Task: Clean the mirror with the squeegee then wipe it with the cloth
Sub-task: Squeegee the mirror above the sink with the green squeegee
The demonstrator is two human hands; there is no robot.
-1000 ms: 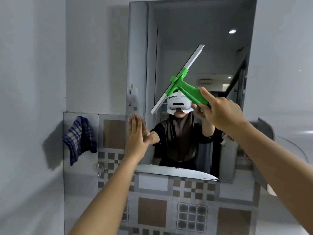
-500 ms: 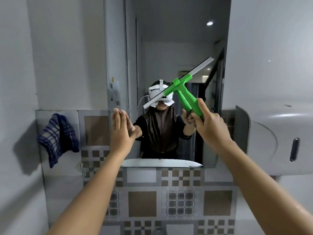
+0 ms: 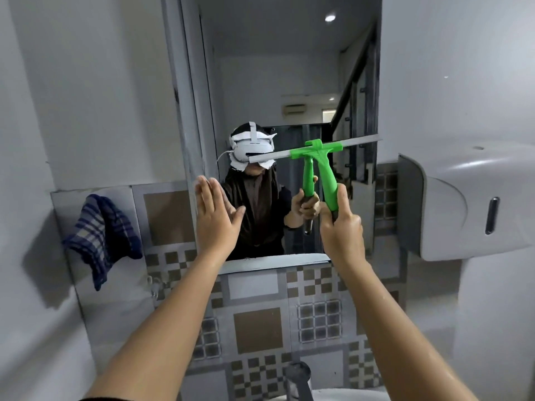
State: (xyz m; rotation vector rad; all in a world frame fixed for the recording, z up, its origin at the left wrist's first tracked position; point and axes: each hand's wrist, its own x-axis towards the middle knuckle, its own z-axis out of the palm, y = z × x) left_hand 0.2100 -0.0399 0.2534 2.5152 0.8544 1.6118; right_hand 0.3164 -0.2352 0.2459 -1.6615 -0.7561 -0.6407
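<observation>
The right hand (image 3: pixel 341 227) is wrapped tight around the lower end of the green squeegee (image 3: pixel 321 166), with its fingers closed on the handle and its thumb lying up along the handle's side. From that grip the handle rises almost straight up to the crossbar, and the grey blade (image 3: pixel 359 141) runs nearly level above the fist, tipped a little higher toward the outer end. The blade lies against the mirror (image 3: pixel 260 82) across its lower half, its outer tip reaching the glass's edge on the side of the holding hand. The tool's reflection stands just inward of the real handle. Across from the grip, on the other side of the glass, the left hand (image 3: pixel 215 215) is open and flat, fingers together and pointing up, holding nothing; it sits at the mirror's near edge, but whether the palm touches the glass cannot be told. Well beyond that open hand, the blue checked cloth (image 3: pixel 101 238) hangs on the tiled wall (image 3: pixel 254 322). Outward from the grip, past the mirror, a white dispenser (image 3: pixel 463 206) is mounted on the wall.
</observation>
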